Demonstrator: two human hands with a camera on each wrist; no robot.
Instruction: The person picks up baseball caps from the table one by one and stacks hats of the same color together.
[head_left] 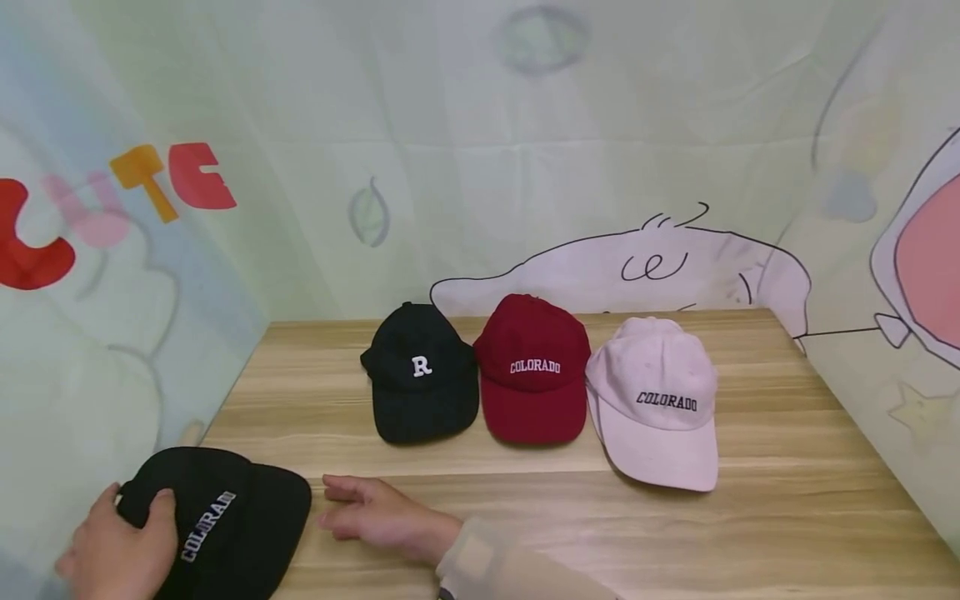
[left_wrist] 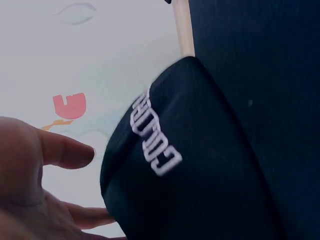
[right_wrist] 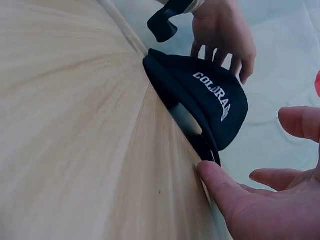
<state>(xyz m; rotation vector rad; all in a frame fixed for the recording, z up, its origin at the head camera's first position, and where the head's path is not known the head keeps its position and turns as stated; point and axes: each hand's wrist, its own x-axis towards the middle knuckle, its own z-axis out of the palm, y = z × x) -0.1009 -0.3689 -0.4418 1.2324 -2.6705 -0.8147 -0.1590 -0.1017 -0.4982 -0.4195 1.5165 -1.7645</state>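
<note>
A black cap [head_left: 247, 517] lettered COLORADO lies at the table's left edge, brim toward the right. My left hand [head_left: 123, 542] is at its crown; in the left wrist view the thumb [left_wrist: 70, 151] stands apart from the cloth, while other fingers reach the crown's edge and are partly hidden behind it. My right hand [head_left: 386, 517] is just right of the brim, fingers loosely extended and holding nothing. In the right wrist view one fingertip [right_wrist: 210, 172] shows close to the cap's lower edge, by the table edge.
Along the back of the wooden table [head_left: 787, 500] sit a black cap with an R [head_left: 423, 408], a dark red cap [head_left: 534, 408] and a pale pink cap [head_left: 660, 442], side by side. A printed curtain [head_left: 300, 100] surrounds the table at the back and sides.
</note>
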